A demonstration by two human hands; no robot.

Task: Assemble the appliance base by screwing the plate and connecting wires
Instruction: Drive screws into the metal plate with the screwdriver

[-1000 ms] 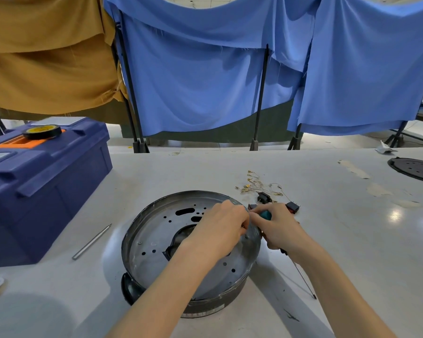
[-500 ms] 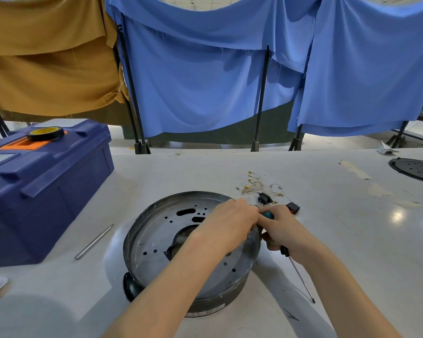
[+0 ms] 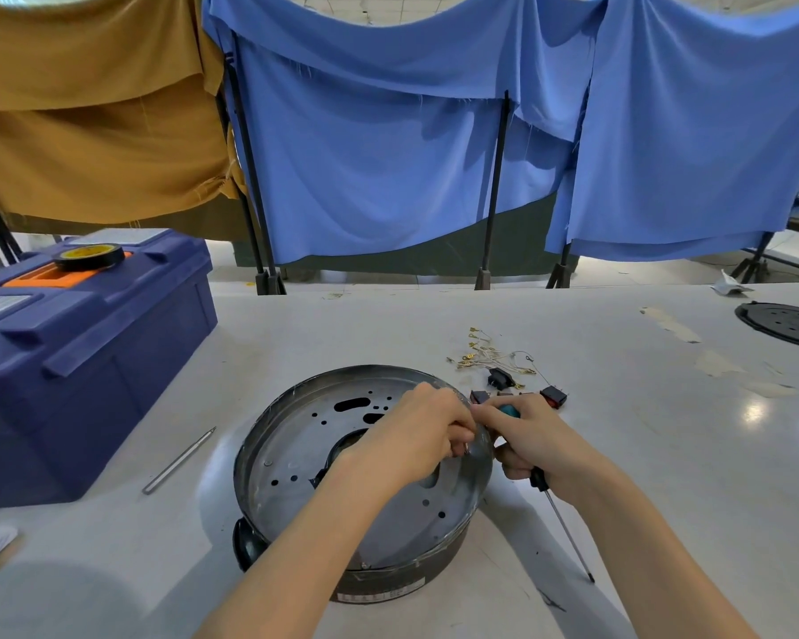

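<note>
Left hand (image 3: 423,435) pinches small part (image 3: 466,449) over plate (image 3: 296,458), right hand (image 3: 533,442) grips screwdriver (image 3: 563,528) (label (image 3: 379,596) illegible).

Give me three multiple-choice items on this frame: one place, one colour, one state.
1. Where is the tape roll? A. on the toolbox B. on the floor C. on a curtain
2. The toolbox is: A. red B. blue C. grey
3. The screwdriver is: A. lying loose B. gripped by the right hand C. standing unheld

1 A: it sits on the lid. 2 B: the body is dark blue. 3 B: fingers curl round its handle.
</note>
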